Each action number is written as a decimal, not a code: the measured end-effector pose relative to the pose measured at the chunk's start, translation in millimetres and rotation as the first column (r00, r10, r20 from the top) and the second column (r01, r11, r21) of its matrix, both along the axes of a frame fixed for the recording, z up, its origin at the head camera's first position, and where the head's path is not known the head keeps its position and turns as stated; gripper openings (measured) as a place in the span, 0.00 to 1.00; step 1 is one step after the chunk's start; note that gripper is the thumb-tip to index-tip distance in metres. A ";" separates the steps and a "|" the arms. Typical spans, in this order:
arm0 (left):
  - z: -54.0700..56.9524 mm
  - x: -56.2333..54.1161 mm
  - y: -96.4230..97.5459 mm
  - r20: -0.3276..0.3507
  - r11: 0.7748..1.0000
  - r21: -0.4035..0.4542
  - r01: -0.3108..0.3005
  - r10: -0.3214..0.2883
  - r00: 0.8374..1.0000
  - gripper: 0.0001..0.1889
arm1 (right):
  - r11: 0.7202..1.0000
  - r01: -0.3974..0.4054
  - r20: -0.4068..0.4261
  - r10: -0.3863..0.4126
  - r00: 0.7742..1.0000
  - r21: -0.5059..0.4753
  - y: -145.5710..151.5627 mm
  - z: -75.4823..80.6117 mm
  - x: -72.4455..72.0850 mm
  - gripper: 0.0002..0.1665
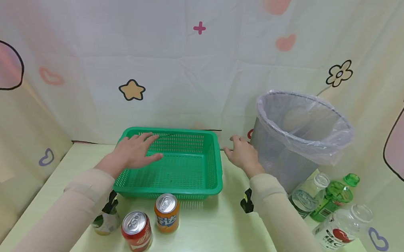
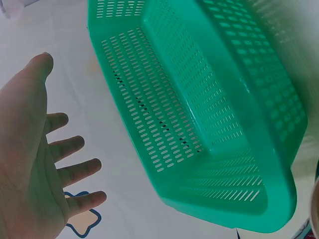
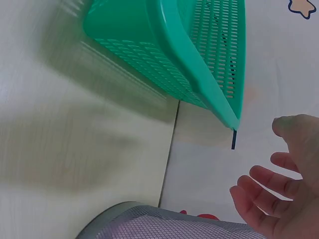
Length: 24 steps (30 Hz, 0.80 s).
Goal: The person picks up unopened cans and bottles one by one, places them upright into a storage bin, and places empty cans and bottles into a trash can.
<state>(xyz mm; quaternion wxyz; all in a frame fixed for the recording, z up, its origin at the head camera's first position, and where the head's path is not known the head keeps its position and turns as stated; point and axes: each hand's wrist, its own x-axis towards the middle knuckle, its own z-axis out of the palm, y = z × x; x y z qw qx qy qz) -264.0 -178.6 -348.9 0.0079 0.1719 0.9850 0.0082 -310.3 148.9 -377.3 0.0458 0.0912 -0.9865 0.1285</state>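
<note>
A green plastic basket [image 1: 169, 171] with slotted walls stands near the back of the table, and nothing shows inside it. Over its left end is my left hand [image 1: 133, 150], fingers spread and holding nothing; the left wrist view shows the palm [image 2: 25, 149] apart from the basket wall. My right hand [image 1: 241, 153] hovers between the basket and a mesh bin [image 1: 275, 152], its fingers loosely bent around nothing. In front of the basket stand an orange soda can [image 1: 166, 219] and a red cola can [image 1: 137, 236], both upright.
Another container [image 1: 107, 222] is partly hidden behind my left sleeve. A clear plastic liner [image 1: 330, 147] covers the bin's rim. At the right stand a clear bottle [image 1: 305, 197], a green bottle [image 1: 332, 197] and a bottle with a red-and-white label [image 1: 338, 232]. A printed curtain [image 1: 179, 60] hangs behind.
</note>
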 end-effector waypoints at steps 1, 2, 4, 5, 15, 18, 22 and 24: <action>-1.2 1.0 -0.2 0.000 1.000 0.001 0.002 -0.002 1.000 0.39 | 1.000 0.001 0.004 -0.001 1.000 -0.004 0.0 -1.5 0.4 0.27; -2.5 1.8 -0.6 -0.003 1.000 0.003 0.004 -0.004 1.000 0.38 | 1.000 0.002 0.007 -0.002 1.000 -0.008 -0.2 -2.8 0.9 0.27; -3.9 3.7 -1.7 -0.003 1.000 0.006 0.006 -0.006 1.000 0.38 | 1.000 0.004 0.013 -0.004 1.000 -0.018 -0.7 -5.4 1.7 0.27; -4.2 4.9 -2.2 0.000 1.000 0.011 0.007 -0.007 1.000 0.38 | 1.000 0.008 0.019 -0.007 1.000 -0.025 -1.2 -6.8 2.1 0.26; -9.1 16.7 -15.1 -0.037 0.998 0.052 0.036 -0.034 0.999 0.37 | 0.997 0.015 0.080 -0.010 0.997 -0.071 -7.8 -24.2 2.9 0.25; -13.0 20.4 -20.1 -0.049 0.998 0.056 0.039 -0.037 0.998 0.36 | 0.996 0.014 0.083 -0.007 0.997 -0.087 -9.4 -28.6 3.8 0.25; -17.7 25.7 -24.7 -0.061 0.997 0.068 0.036 -0.032 0.998 0.37 | 0.993 0.010 0.105 0.003 0.994 -0.117 -12.2 -32.4 4.2 0.26; -20.0 27.8 -26.9 -0.069 0.997 0.071 0.037 -0.032 0.997 0.37 | 0.992 0.010 0.116 0.004 0.993 -0.124 -13.9 -34.0 4.1 0.27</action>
